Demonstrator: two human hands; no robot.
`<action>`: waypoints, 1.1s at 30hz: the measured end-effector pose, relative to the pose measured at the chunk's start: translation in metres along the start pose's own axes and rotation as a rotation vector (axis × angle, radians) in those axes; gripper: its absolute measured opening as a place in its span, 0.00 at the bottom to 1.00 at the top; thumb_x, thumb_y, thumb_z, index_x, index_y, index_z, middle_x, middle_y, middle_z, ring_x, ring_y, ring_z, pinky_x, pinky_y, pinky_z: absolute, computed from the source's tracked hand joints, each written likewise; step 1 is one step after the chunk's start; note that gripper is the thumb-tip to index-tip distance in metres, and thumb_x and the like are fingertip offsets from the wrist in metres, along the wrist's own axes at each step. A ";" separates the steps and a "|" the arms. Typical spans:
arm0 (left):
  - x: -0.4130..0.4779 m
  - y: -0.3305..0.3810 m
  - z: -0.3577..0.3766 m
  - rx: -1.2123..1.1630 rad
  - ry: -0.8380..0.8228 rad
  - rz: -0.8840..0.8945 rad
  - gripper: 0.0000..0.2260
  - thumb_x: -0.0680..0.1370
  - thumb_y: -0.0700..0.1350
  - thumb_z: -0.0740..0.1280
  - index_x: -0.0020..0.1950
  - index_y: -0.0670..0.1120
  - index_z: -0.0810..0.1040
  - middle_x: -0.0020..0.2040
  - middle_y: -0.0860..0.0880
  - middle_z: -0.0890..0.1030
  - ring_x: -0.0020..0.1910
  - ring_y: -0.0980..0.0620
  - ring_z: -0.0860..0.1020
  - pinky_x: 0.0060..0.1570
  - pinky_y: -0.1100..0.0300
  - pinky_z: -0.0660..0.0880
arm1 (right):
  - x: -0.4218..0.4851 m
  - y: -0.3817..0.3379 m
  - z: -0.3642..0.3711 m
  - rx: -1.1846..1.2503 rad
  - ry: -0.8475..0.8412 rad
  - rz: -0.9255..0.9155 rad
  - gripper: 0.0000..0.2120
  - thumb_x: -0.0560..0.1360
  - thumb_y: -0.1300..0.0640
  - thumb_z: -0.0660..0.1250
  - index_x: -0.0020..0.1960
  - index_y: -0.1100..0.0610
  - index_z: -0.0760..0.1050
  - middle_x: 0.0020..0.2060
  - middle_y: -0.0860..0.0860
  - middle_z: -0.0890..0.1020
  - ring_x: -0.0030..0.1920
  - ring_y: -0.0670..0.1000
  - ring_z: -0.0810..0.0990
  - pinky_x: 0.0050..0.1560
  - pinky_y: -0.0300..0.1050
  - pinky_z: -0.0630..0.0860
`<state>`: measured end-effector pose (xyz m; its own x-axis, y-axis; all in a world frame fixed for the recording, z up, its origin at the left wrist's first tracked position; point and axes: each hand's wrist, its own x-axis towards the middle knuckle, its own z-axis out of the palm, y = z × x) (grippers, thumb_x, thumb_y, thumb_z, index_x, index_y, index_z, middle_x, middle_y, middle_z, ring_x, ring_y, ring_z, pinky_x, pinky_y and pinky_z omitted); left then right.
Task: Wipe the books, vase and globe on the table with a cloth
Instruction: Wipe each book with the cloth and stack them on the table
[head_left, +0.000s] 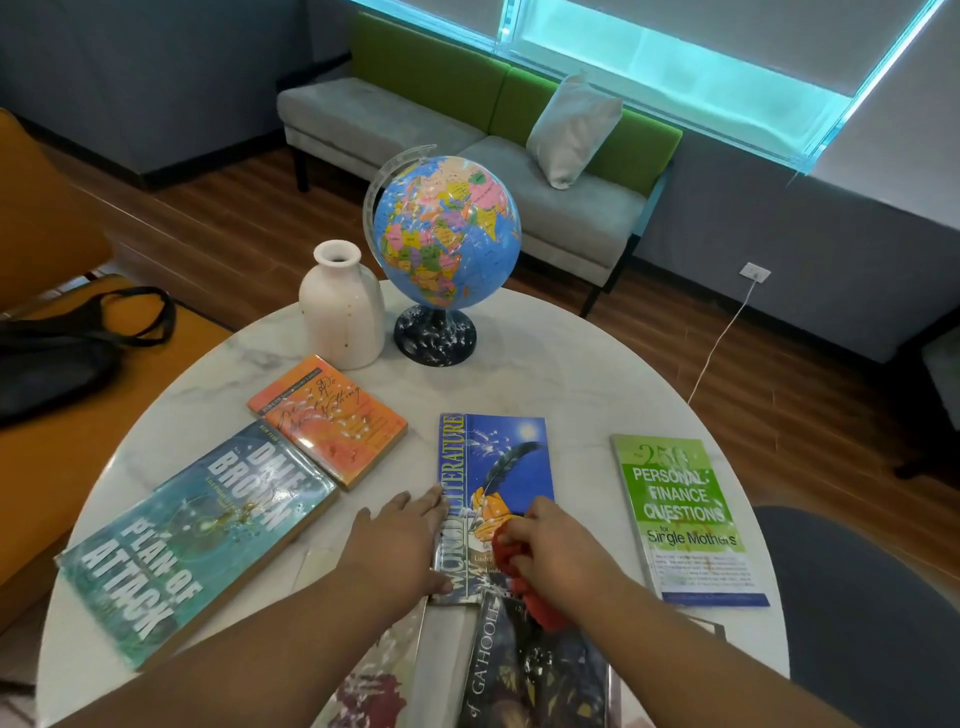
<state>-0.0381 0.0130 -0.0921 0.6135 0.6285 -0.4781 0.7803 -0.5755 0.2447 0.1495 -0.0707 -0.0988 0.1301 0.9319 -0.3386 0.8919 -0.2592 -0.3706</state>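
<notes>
Early days I'd guess: right hand (556, 551) bunched round the red cloth (511, 569) on the middle blue book (498, 462), left hand (400, 540) flat steadying it, far vase (340, 306) and globe (447, 228) seemingly untouched.

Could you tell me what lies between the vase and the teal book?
An orange book lies between the vase and the teal book, per the head view.

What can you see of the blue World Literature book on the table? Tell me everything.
The World Literature book is a glossy paperback, blue, with a feather quill and its title running up a pale strip by the spine. It lies flat, face up, on the marble-look table. The left hand rests open against its spine edge; the right hand holds a red cloth on its lower cover. Its near end meets a dark book.
</notes>
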 end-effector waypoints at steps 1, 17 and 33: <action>0.000 0.000 0.000 0.000 0.001 0.000 0.41 0.75 0.61 0.67 0.79 0.53 0.47 0.79 0.59 0.43 0.78 0.50 0.48 0.73 0.43 0.54 | 0.003 0.002 -0.002 0.009 0.018 0.007 0.11 0.76 0.63 0.64 0.53 0.52 0.80 0.44 0.45 0.68 0.33 0.43 0.75 0.39 0.29 0.74; -0.001 0.000 0.000 -0.010 -0.006 -0.005 0.41 0.75 0.60 0.67 0.79 0.53 0.47 0.79 0.59 0.43 0.78 0.49 0.48 0.73 0.43 0.54 | 0.011 -0.008 -0.012 -0.060 -0.047 0.019 0.12 0.77 0.60 0.65 0.58 0.50 0.80 0.52 0.49 0.70 0.45 0.52 0.80 0.53 0.44 0.77; 0.001 0.000 0.002 -0.009 -0.013 -0.010 0.41 0.75 0.60 0.67 0.79 0.53 0.46 0.79 0.59 0.42 0.78 0.50 0.48 0.73 0.43 0.53 | 0.013 0.000 -0.012 -0.167 0.035 0.014 0.13 0.78 0.54 0.64 0.61 0.45 0.78 0.56 0.48 0.72 0.56 0.52 0.74 0.58 0.47 0.74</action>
<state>-0.0374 0.0126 -0.0939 0.6042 0.6269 -0.4918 0.7873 -0.5647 0.2475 0.1563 -0.0552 -0.0925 0.1552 0.9377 -0.3108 0.9492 -0.2287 -0.2161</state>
